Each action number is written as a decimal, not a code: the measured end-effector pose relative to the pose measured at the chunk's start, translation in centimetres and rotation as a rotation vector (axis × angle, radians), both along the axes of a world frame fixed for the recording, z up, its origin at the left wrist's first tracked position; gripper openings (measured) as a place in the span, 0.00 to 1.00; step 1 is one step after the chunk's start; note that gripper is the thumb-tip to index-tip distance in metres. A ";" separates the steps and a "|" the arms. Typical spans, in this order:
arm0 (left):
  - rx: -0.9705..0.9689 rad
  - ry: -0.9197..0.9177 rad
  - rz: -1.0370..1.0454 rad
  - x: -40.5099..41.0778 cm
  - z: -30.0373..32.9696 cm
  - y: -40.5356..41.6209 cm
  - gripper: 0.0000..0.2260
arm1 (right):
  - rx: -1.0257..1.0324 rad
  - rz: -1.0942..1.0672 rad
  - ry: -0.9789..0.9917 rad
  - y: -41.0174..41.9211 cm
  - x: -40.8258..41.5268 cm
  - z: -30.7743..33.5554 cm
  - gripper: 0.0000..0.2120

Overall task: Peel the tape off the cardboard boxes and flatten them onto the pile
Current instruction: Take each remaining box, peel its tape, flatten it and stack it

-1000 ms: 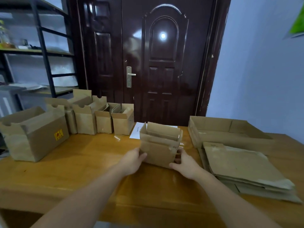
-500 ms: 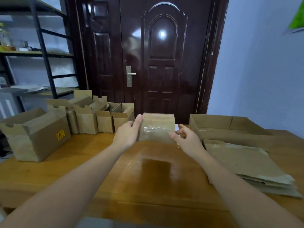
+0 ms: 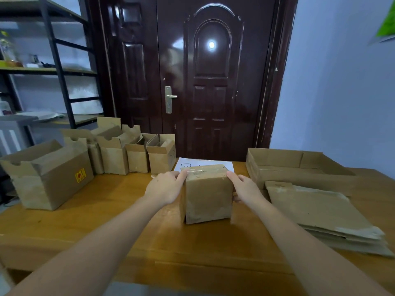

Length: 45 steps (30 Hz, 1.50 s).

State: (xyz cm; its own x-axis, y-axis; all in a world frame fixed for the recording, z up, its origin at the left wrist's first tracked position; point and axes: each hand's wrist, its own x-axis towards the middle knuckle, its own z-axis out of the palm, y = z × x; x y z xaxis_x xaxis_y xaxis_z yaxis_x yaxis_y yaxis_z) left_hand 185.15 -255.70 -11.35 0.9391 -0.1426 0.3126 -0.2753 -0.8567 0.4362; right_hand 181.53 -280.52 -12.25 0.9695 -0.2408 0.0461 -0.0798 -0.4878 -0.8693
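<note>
Box [image 3: 208, 199] gripped between left hand [image 3: 165, 189], right hand [image 3: 245, 188].

shelf items [image 3: 12, 60] blurred, poster [image 3: 385, 22] cut off

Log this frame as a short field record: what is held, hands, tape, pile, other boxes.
held item: small cardboard box, standing on the wooden table, taped side up
left hand: grips the box's left side
right hand: grips its right side
tape: clear, across the top, not yet peeled
pile of flattened boxes: right of the held box
open boxes: row at the left rear
shallow tray box: behind the pile
</note>
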 end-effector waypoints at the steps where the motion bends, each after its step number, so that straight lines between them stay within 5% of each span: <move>1: -0.007 0.005 -0.017 0.0 -0.2 -0.1 0.27 | 0.010 -0.008 0.005 0.0 0.0 -0.1 0.18; 7: -0.207 0.170 -0.149 0.3 -0.8 -0.2 0.22 | 0.145 -0.020 0.025 0.1 0.1 0.0 0.14; 17: -0.354 0.342 -0.218 0.2 -1.6 0.3 0.29 | 0.099 -0.086 0.044 0.9 1.0 0.6 0.30; 24: -0.475 0.239 -0.108 -0.9 -1.7 0.0 0.28 | 0.476 -0.046 0.214 2.7 2.1 -0.9 0.41; 31: -0.325 0.222 -0.260 -1.8 -2.1 0.0 0.38 | 0.525 -0.066 0.115 3.8 2.6 -2.0 0.33; 36: -0.251 0.189 -0.320 -1.8 -2.9 -0.5 0.38 | 0.545 0.008 0.185 4.1 2.8 -2.2 0.47; 45: -0.392 0.145 -0.240 -1.9 -3.0 -0.6 0.37 | 0.601 0.012 0.204 4.7 1.5 -3.2 0.19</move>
